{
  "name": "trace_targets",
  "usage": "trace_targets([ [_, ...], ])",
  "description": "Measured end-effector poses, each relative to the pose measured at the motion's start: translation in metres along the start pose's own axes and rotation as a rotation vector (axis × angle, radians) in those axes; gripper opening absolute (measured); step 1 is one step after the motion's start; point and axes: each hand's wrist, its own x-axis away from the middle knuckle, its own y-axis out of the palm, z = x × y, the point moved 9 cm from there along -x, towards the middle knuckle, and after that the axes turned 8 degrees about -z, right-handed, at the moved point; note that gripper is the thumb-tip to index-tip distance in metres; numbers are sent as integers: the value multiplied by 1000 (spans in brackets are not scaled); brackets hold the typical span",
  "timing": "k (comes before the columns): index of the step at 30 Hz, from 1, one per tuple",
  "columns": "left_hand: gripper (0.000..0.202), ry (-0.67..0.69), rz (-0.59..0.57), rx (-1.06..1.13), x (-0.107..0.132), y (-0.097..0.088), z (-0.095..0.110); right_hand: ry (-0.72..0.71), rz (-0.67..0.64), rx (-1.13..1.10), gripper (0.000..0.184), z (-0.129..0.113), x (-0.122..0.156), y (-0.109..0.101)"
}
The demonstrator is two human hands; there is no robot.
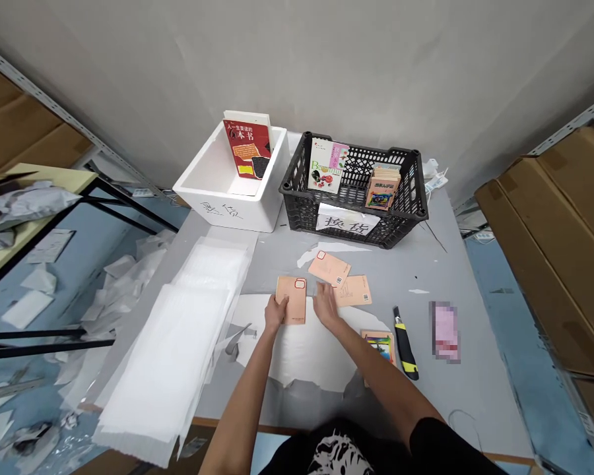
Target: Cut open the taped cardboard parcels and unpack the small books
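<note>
L hand gripping, fingers curled over edge of peach card; R hand open, fingers spread, empty, just beside another peach card.

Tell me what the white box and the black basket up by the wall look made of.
The white box looks like expanded polystyrene foam: thick, matte walls with a faintly grainy surface. The black basket looks like moulded plastic, with a slight sheen and an even lattice with rounded corners.
</note>
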Motion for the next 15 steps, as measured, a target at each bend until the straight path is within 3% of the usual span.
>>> trace_targets([
  [3, 30, -41, 25, -86, -5, -1, 0, -39, 55, 239, 59, 3, -15, -26],
  [7, 39, -54, 126, -206, 3, -6, 7, -18, -42, 614, 65, 13, -36, -37],
  [12, 55, 121, 412, -414, 27, -21, 37, 9, -87, 673, 54, 8, -45, -40],
  [15, 44, 243, 390, -311, 34, -14, 53, 14, -130, 712, 44, -7, -49, -45],
])
